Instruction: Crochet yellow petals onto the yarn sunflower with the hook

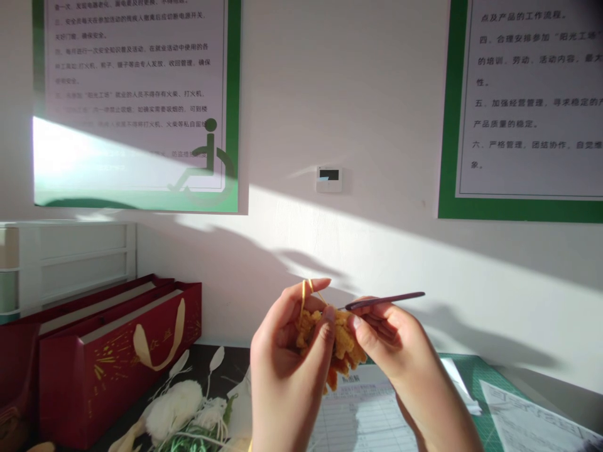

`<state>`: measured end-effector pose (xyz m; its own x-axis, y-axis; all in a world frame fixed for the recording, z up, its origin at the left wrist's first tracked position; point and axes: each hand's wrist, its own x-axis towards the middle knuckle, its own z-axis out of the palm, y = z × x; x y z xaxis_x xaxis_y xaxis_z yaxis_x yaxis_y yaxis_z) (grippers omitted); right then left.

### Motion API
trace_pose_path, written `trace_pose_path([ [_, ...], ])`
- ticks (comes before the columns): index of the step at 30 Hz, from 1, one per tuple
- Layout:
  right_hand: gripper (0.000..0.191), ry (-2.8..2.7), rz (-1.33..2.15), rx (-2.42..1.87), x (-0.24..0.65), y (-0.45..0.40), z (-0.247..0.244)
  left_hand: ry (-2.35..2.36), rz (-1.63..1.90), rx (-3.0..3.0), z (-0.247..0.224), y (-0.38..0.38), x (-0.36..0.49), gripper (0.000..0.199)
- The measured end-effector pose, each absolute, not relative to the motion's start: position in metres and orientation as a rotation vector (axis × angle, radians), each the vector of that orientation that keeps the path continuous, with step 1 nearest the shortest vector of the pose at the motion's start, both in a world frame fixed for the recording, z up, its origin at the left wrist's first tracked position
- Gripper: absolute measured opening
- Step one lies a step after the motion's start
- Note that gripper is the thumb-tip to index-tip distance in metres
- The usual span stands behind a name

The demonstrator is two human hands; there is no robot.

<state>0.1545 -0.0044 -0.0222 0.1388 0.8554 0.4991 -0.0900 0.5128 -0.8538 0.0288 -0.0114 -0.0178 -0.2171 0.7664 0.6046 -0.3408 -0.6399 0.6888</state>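
A ruffled orange-yellow crochet piece (pixel 343 342) is held up in front of the wall. My left hand (pixel 294 358) grips it between thumb and fingers, with yellow yarn (pixel 304 300) looped round the raised index finger. My right hand (pixel 393 336) pinches a dark-handled crochet hook (pixel 386 300), whose handle points to the right. The hook's tip reaches the top of the crochet piece, near my left thumb; the exact stitch is too small to tell. My right thumb is beside the piece's right edge.
Red gift bags (pixel 127 351) stand at the left before a white rack (pixel 85 251). White artificial flowers (pixel 174 408) lie near them. Printed sheets (pixel 362 408) rest below my hands, and a green cutting mat (pixel 494 376) lies at the right. Posters hang on the wall behind.
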Motion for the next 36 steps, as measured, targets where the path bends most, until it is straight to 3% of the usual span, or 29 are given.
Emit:
trace_pose_path([
  [36, 0.044, -1.287, 0.81, -0.782, 0.1587, 0.0031, -0.0268, 0.519, 1.829, 1.339, -0.0169, -0.0097, 0.0244, 0.022],
])
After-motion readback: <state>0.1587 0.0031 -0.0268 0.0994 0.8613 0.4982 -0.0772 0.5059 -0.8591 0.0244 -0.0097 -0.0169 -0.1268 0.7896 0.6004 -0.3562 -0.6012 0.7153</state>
